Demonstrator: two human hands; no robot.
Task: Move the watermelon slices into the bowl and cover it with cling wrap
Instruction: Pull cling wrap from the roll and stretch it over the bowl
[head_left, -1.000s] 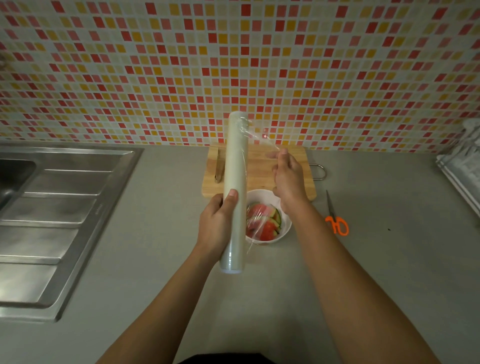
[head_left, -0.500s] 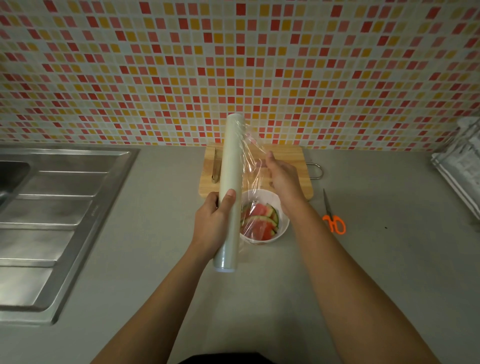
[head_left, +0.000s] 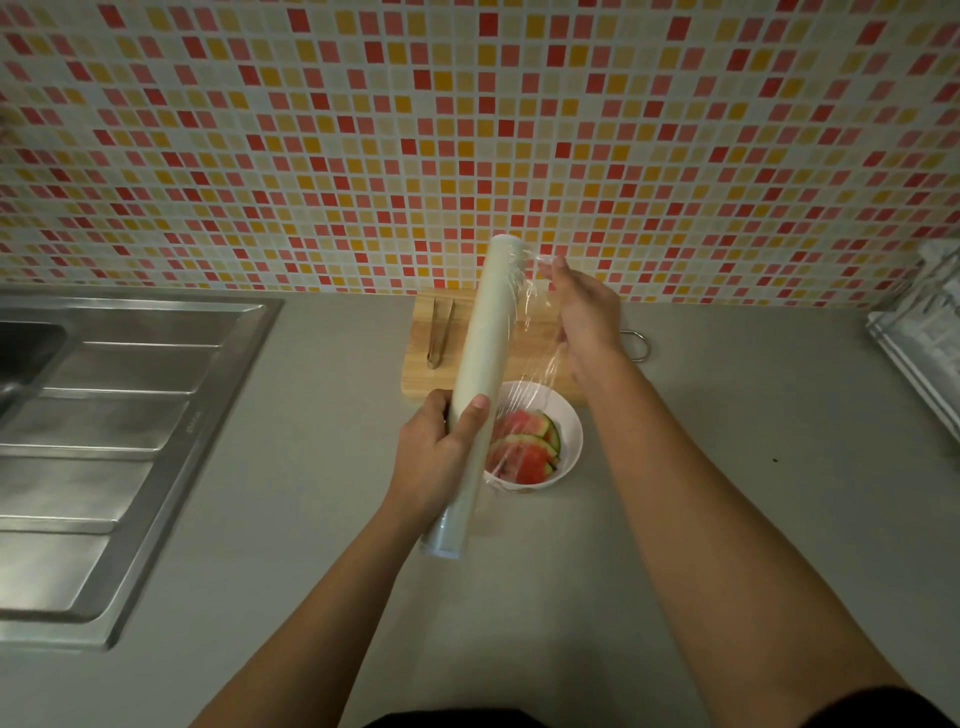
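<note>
Left hand (head_left: 441, 460) grips the cling wrap roll (head_left: 483, 332) at the bowl's (head_left: 570, 439) nine o'clock, right hand (head_left: 589, 317) pinches the film (head_left: 535, 325) at twelve o'clock, beyond the watermelon slices (head_left: 524, 454).

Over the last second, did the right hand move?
Yes. The right hand moved up in the view: its fingers, earlier level with the cutting board's far edge, now show against the tiled wall, pinching the cling film.

Red watermelon slices (head_left: 524, 452) – white bowl (head_left: 569, 426) – red-orange mosaic wall (head_left: 467, 130).
</note>
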